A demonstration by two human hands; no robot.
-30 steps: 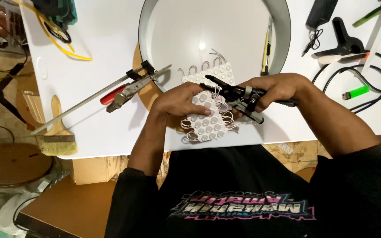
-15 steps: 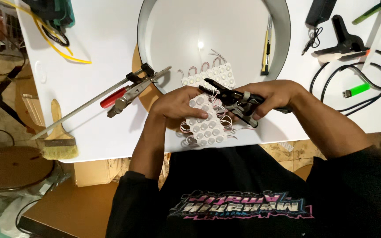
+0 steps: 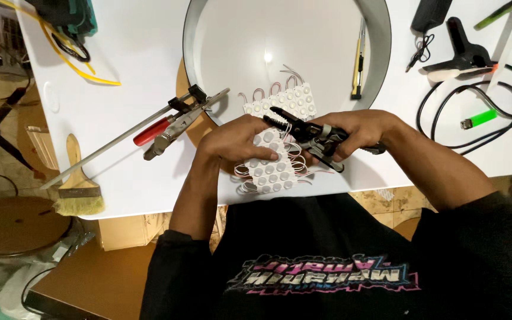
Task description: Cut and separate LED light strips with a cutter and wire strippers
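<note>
My left hand [image 3: 235,141] presses down on a stack of white LED modules [image 3: 272,173] joined by thin red and white wires, at the near edge of the white table [image 3: 125,77]. My right hand [image 3: 357,131] grips a black wire-stripping plier [image 3: 303,133], its jaws pointing left over the modules, beside my left fingers. More of the module strip [image 3: 288,99] lies inside the big round metal-rimmed form [image 3: 380,65] just beyond my hands.
A bar clamp with a red handle [image 3: 167,121] is fixed to the form's left rim. A paint brush [image 3: 78,189] lies near the table's left edge. To the right are a black spring clamp [image 3: 463,53], a black cable [image 3: 445,112], a green lighter [image 3: 480,118] and a utility knife [image 3: 358,59].
Both hands and the modules have stayed in nearly the same place; the plier shifted slightly over the modules.
</note>
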